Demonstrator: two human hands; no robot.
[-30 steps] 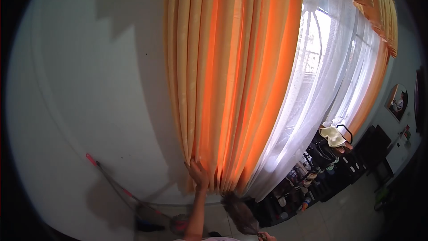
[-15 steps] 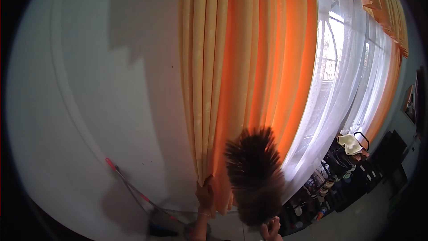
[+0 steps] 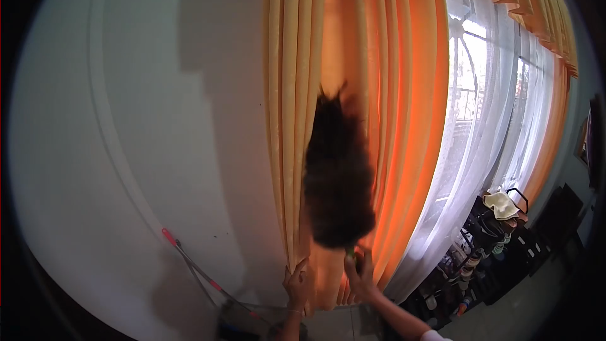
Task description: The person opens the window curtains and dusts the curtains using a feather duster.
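Note:
A dark, bushy feather duster [image 3: 339, 177] stands upright against the folds of an orange-yellow curtain [image 3: 404, 120], its bristles blurred by motion. My right hand [image 3: 361, 275] is closed round its short handle, of which a bit of green shows just under the bristles. Lower left, my left hand [image 3: 295, 285] pinches the bottom part of the curtain's left edge.
A pale wall [image 3: 145, 151] fills the left side, where long-handled tools with red grips [image 3: 169, 237] lean. White sheer curtains [image 3: 467, 132] cover the window at right. Beneath them stands a dark rack [image 3: 499, 259] crowded with shoes and other items, a pale cloth [image 3: 503, 205] on top.
The feather duster has moved up and to the left along the curtain, with my right hand following into fuller view. My left hand keeps hold of the curtain edge.

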